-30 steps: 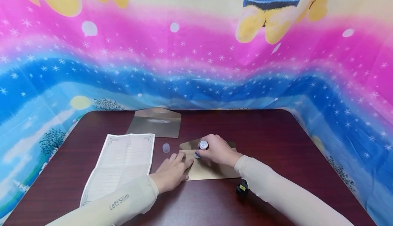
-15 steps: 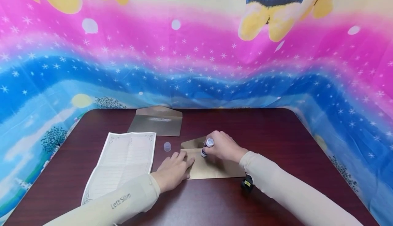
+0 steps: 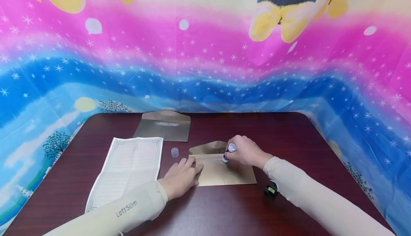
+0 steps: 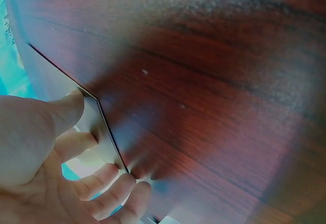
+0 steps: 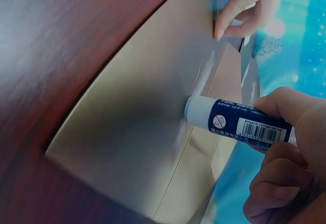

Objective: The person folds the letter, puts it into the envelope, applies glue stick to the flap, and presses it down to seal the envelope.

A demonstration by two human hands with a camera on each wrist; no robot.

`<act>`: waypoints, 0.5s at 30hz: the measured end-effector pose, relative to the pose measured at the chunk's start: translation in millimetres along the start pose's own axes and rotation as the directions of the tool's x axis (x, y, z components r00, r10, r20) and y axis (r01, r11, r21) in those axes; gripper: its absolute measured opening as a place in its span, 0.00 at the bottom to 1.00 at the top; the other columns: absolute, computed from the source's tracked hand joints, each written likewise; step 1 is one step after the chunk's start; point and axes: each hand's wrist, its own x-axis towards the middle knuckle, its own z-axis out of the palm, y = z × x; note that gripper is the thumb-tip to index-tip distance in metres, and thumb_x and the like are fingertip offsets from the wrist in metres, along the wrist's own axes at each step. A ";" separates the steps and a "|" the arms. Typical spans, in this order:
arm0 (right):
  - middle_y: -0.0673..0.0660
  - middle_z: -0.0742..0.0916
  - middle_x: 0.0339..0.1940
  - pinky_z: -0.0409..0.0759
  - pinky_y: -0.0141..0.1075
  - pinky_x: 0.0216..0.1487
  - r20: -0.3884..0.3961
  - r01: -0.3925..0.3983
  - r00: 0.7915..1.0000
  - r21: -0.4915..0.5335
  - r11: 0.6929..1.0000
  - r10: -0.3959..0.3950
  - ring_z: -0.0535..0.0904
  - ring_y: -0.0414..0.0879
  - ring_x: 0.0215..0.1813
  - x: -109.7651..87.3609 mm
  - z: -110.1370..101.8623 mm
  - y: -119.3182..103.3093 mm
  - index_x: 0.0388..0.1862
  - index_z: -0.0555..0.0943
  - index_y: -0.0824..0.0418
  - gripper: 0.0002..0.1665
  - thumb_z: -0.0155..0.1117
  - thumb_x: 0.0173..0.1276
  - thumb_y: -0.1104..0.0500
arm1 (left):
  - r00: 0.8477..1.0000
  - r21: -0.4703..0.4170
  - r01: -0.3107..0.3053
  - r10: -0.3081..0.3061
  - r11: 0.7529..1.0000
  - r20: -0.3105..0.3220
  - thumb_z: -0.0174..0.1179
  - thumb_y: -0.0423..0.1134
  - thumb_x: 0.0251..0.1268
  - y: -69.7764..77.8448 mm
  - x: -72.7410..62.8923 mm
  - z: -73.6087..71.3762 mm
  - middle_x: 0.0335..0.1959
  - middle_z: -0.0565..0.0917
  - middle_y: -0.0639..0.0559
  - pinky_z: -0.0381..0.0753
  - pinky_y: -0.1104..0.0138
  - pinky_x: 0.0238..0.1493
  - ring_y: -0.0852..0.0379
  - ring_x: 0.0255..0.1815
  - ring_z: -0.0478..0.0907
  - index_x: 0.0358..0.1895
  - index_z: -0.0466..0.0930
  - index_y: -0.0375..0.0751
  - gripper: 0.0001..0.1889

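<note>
A gold envelope point(image 3: 224, 173) lies on the table with its flap point(image 3: 205, 149) opened away from me. My right hand point(image 3: 246, 151) grips a glue stick point(image 5: 239, 122), white at its tip end with a dark blue barcoded label. Its tip touches the envelope just below the flap's fold, where a whitish glue streak point(image 5: 204, 76) shows. My left hand point(image 3: 180, 177) presses the envelope's left end with fingers spread and fairly straight. In the left wrist view, the fingertips point(image 4: 125, 186) rest along the envelope's edge. A clear cap point(image 3: 174, 152) stands left of the envelope.
Another gold envelope point(image 3: 163, 131) with its flap up lies at the back, a whitish streak below its fold. A creased, lined letter sheet point(image 3: 128, 173) with an ornate border lies at the left, partly under my left sleeve. A patterned cloth point(image 3: 205, 68) hangs behind the table.
My right hand has drawn the glue stick rightward along the envelope below the fold, and a whitish streak now shows behind it. The left hand stays in place.
</note>
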 end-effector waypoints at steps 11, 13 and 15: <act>0.46 0.84 0.20 0.74 0.35 0.27 0.012 -0.014 1.000 -0.064 0.998 0.015 0.75 0.41 0.24 -6.7 -14.8 13.0 0.22 0.83 0.53 0.08 0.73 0.59 0.57 | 1.000 -0.010 0.001 -0.001 1.000 0.001 0.67 0.50 0.65 1.2 -1.1 -1.4 0.61 0.75 0.43 0.81 0.53 0.44 0.45 0.54 0.76 0.69 0.76 0.50 0.29; 0.46 0.83 0.19 0.73 0.35 0.26 0.011 -0.020 1.000 -0.071 0.997 0.021 0.74 0.41 0.24 -7.3 -15.3 14.1 0.22 0.83 0.53 0.09 0.73 0.59 0.57 | 1.000 -0.010 0.002 -0.002 1.000 0.000 0.67 0.50 0.65 1.0 -1.0 -1.2 0.60 0.75 0.43 0.81 0.54 0.44 0.45 0.54 0.76 0.69 0.76 0.50 0.29; 0.46 0.83 0.19 0.73 0.35 0.26 0.008 -0.027 1.000 -0.077 0.997 0.028 0.74 0.41 0.23 -7.9 -14.8 15.4 0.22 0.83 0.54 0.09 0.73 0.59 0.57 | 1.000 -0.010 0.002 -0.002 1.000 -0.002 0.67 0.50 0.65 0.9 -1.0 -0.6 0.60 0.75 0.43 0.81 0.54 0.43 0.45 0.53 0.76 0.69 0.76 0.50 0.29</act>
